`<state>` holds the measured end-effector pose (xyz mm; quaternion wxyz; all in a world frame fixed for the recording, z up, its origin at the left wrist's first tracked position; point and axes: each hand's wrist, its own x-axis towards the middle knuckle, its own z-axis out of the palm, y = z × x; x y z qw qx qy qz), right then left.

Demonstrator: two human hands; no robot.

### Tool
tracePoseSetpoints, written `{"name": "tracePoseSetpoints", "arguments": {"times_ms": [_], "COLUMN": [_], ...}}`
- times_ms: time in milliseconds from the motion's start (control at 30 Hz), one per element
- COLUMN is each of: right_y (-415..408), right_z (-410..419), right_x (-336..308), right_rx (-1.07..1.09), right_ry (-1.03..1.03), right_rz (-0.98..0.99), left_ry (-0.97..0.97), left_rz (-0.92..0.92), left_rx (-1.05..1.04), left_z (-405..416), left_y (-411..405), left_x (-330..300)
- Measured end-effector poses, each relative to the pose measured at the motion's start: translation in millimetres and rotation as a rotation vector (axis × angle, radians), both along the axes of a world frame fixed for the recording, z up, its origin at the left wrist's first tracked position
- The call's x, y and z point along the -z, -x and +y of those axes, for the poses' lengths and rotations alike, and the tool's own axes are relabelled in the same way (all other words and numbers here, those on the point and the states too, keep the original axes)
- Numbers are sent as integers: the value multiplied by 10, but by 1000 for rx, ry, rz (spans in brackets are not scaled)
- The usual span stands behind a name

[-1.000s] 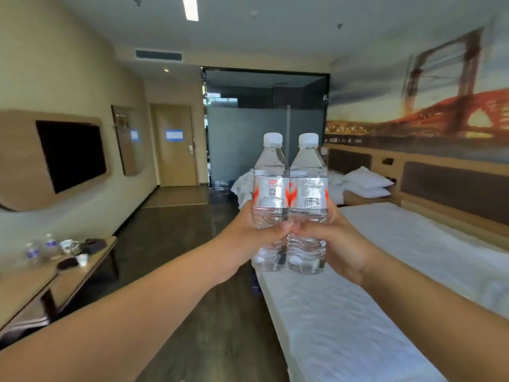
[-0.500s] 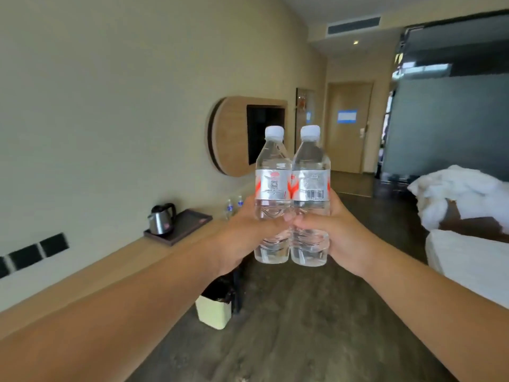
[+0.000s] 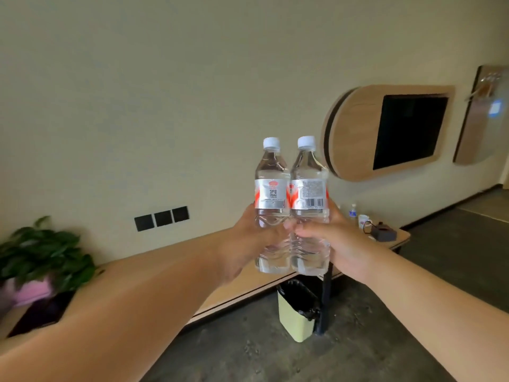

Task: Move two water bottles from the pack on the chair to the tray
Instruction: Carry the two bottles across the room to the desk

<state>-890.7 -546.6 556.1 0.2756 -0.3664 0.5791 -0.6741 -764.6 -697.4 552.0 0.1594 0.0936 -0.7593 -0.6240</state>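
Holding one bottle apiece, both hands are raised in front of the long wooden counter (image 3: 165, 260) that runs along the wall. Far left of the fingers, a leafy potted plant (image 3: 41, 252) sits on that counter beside a dark flat shape that I cannot identify; it may be a tray.

The left hand (image 3: 248, 244) has its fingers closed around the lower half of the left bottle (image 3: 271, 205), just under the label. That label is silver with red-orange swooshes, a small red emblem and a QR code; the print below it is too small to read.

Touching it on the right, the right bottle (image 3: 309, 205) stands equally upright, white cap on, its label turned to show a block of fine text and a barcode. No brand name is legible on either. The right hand (image 3: 338, 244) is wrapped around it at the same height, fingertips meeting those of the left hand.

Below the fingers a pale bin (image 3: 296, 315) with a black liner stands on the floor. Right of the fingers, small bottles and a dark box (image 3: 382, 234) rest on the counter's end.

By my reading, the pick-up from the pack is done and both bottles are in transit; setting them down on the tray remains.
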Motion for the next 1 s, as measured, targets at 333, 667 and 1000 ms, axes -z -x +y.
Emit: {"name": "tracePoseSetpoints", "arguments": {"times_ms": [333, 667, 1000], "right_y": [930, 2259, 3818], "right_z": [-1051, -1824, -2192], "right_x": [273, 230, 479], "right_rx": [-158, -114, -210], "right_ry": [-58, -22, -10], "right_rz": [-46, -79, -110], "left_ry": [-171, -133, -142], "left_rz": [10, 11, 14], "left_rx": [-188, -190, -255], "left_z": [-859, -1693, -1923], "left_y": [691, 2106, 3534], "left_x": [372, 331, 477]}}
